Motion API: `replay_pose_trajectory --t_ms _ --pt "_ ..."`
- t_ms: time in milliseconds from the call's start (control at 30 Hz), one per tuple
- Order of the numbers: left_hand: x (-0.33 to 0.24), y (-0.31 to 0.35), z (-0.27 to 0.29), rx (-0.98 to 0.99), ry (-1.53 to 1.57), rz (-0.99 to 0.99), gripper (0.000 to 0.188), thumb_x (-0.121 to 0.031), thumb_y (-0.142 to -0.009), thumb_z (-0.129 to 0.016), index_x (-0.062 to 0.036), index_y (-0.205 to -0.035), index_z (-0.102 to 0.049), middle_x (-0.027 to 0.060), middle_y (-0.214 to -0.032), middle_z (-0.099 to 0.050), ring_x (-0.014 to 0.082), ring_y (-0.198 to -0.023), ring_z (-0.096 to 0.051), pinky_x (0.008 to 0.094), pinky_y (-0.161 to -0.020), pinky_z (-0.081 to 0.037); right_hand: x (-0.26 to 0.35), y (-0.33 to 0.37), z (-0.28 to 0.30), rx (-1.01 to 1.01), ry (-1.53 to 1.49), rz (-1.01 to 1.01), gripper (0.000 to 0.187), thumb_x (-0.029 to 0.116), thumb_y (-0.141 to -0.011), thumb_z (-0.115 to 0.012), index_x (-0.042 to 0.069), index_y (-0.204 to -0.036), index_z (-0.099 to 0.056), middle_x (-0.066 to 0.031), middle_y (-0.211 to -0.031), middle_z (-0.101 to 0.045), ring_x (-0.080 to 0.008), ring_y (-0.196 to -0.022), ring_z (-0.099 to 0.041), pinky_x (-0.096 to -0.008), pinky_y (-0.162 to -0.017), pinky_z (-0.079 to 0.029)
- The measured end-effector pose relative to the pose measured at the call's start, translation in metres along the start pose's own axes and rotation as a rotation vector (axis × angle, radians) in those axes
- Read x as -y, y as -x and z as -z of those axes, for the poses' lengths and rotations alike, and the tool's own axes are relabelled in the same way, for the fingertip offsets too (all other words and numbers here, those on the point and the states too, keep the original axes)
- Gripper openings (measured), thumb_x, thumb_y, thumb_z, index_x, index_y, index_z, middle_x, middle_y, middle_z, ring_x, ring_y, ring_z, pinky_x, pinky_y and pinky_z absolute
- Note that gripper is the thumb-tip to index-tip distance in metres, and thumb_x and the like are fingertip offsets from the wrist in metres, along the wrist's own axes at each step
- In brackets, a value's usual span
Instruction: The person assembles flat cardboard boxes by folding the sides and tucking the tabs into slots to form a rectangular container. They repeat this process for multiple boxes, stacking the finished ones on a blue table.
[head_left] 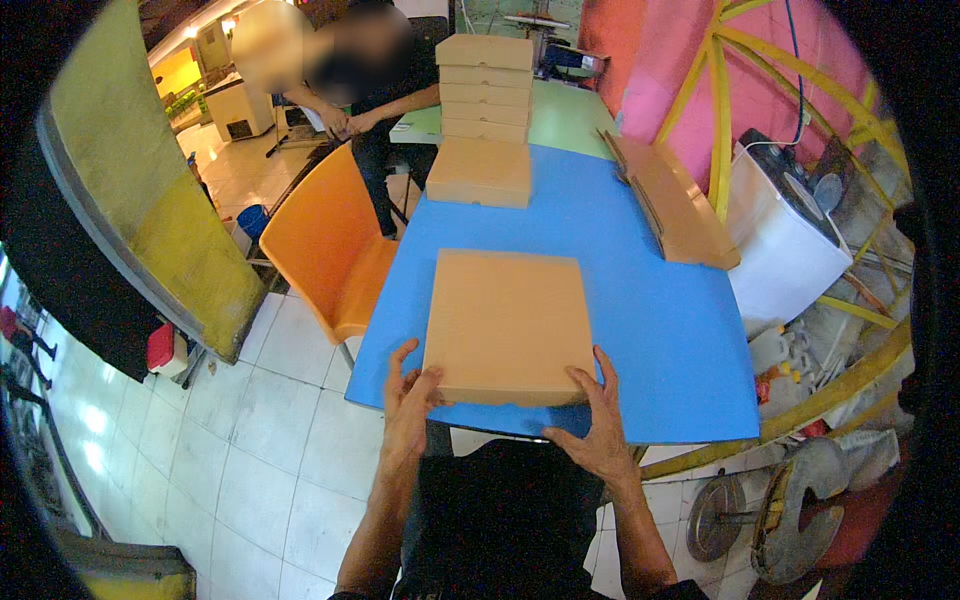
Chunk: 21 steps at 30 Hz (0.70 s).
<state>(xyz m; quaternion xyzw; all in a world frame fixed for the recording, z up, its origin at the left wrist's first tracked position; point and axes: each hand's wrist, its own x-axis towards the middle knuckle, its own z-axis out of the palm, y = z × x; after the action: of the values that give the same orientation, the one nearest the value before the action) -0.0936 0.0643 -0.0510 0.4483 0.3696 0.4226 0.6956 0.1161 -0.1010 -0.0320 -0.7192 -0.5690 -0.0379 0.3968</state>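
Observation:
A closed, flat cardboard box (pixel 510 320) lies on the blue tabletop (pixel 660 350) directly before me, its near edge close to the table's front edge. My left hand (pixel 408 400) is at the near left corner, thumb against the box and the other fingers apart beside it. At the near right corner is my right hand (pixel 598 415), fingers spread, one fingertip on the corner and the thumb below the front edge. Neither hand is wrapped round the box. Farther back, another closed box (pixel 480 172) lies in front of a stack of several similar boxes (pixel 485 85).
Flat, folded cardboard sheets (pixel 675 200) lie along the table's right edge. An orange chair (pixel 330 250) stands at the left side. Beyond it a person (pixel 370 110) sits near the stack. A white appliance (pixel 780 240) and yellow metal bars (pixel 720 120) border the right.

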Motion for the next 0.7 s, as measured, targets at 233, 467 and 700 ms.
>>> replay_pose_trajectory --t_ms 233,467,700 --pt "-0.006 -0.012 0.015 0.096 -0.030 -0.163 0.048 -0.024 -0.095 -0.060 -0.0066 -0.138 -0.047 0.0114 -0.109 -0.067 0.0173 -0.092 -0.064 0.0327 -0.073 -0.055 -0.014 -0.027 0.002 0.176 -0.962 -0.352 0.035 0.013 -0.094 -0.062 0.006 -0.128 -0.057 -0.0180 -0.142 -0.044 -0.0285 -0.122 -0.053 -0.0433 -0.092 -0.054" --pt "-0.019 -0.054 0.021 0.072 -0.203 -0.312 0.070 -0.032 -0.090 -0.068 -0.0047 -0.147 -0.037 0.0149 -0.114 -0.061 0.0173 -0.090 -0.063 0.0288 -0.066 -0.054 -0.018 -0.120 -0.031 0.104 -1.205 -0.461 0.038 0.012 -0.094 -0.060 0.002 -0.130 -0.056 -0.0132 -0.125 -0.059 -0.0255 -0.109 -0.061 -0.0420 -0.090 -0.056" --pt "-0.007 -0.067 0.019 -0.127 -0.521 -0.517 0.081 -0.027 -0.081 -0.078 -0.0031 -0.146 -0.036 0.0187 -0.113 -0.056 0.0243 -0.085 -0.065 0.0305 -0.059 -0.056 -0.054 -0.255 -0.074 0.034 -1.207 -0.489 0.038 0.015 -0.095 -0.058 0.005 -0.132 -0.057 -0.0099 -0.121 -0.062 -0.0230 -0.105 -0.062 -0.0405 -0.082 -0.058"
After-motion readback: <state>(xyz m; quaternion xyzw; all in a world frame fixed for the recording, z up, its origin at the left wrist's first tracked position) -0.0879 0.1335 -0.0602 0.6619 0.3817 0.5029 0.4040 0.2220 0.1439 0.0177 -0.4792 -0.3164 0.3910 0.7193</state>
